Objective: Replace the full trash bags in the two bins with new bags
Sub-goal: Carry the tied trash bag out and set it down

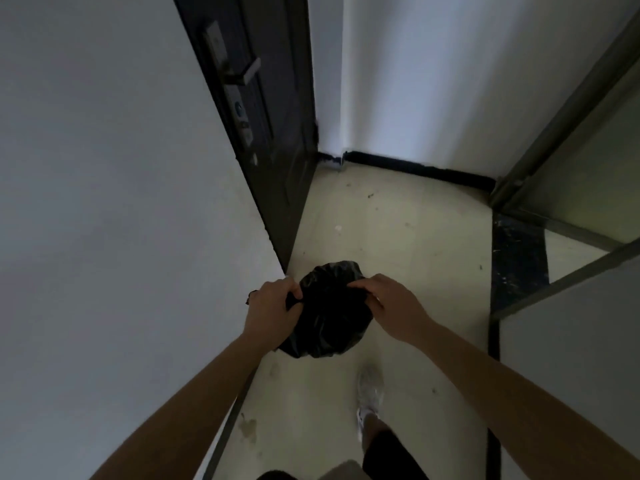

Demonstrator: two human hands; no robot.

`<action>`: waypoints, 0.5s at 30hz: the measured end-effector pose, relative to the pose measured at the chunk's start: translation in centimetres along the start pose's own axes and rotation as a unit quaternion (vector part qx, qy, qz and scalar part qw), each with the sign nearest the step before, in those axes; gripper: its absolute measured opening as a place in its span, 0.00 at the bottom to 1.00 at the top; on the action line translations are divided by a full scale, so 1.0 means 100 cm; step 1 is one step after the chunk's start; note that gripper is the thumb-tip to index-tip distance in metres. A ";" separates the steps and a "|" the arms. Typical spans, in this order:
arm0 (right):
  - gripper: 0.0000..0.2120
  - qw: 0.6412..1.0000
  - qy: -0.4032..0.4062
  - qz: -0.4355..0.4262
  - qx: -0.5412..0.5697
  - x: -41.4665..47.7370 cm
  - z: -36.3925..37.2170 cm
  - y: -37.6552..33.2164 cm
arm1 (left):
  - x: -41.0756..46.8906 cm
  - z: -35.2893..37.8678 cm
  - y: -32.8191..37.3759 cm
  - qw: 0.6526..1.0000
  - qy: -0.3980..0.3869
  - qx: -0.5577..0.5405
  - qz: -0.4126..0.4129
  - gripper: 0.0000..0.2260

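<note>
Visibly, left grip (273, 304), right grip (391, 303) hold bag (325, 323) neck-up.

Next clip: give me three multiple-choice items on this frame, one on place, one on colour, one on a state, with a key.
1. Where is the trash bag? A inside a bin; B between the left hand and right hand; C on the door handle.
2. Its colour? A black; B white; C blue.
3. The left hand's grip? A flat on the wall; B idle; C pinching the bag.
Key: 1B, both hands flank it; 2A, glossy black plastic; 3C, fingers curl into its plastic.
</note>
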State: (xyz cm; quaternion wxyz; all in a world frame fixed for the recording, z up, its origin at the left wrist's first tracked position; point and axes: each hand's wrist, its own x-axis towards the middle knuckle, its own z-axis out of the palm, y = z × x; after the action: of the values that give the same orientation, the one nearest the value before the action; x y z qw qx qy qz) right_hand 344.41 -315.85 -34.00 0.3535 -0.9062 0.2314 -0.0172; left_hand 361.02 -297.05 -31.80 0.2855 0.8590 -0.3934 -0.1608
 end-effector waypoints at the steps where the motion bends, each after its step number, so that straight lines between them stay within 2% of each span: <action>1: 0.17 1.000 -0.014 0.008 0.002 0.019 0.001 0.013 | 0.019 0.011 -0.002 1.000 -0.002 -0.004 -0.026 0.06; 3: 0.18 0.999 -0.044 0.030 0.003 0.056 0.005 0.040 | 0.057 0.032 -0.009 0.997 -0.015 -0.007 -0.074 0.08; 8: 0.19 0.991 -0.105 0.087 0.016 0.130 0.040 0.099 | 0.127 0.088 -0.044 0.988 -0.043 0.005 -0.149 0.03; 15: 0.19 0.978 -0.162 0.126 0.027 0.189 0.165 0.180 | 0.170 0.199 -0.158 0.974 -0.081 0.038 -0.206 0.03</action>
State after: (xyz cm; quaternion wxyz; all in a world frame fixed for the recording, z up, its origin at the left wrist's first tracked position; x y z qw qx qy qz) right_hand 357.14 -325.11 -60.53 0.4100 -0.8507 0.2827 0.1681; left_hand 371.13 -308.97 -58.03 0.1802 0.9159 -0.2354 -0.2705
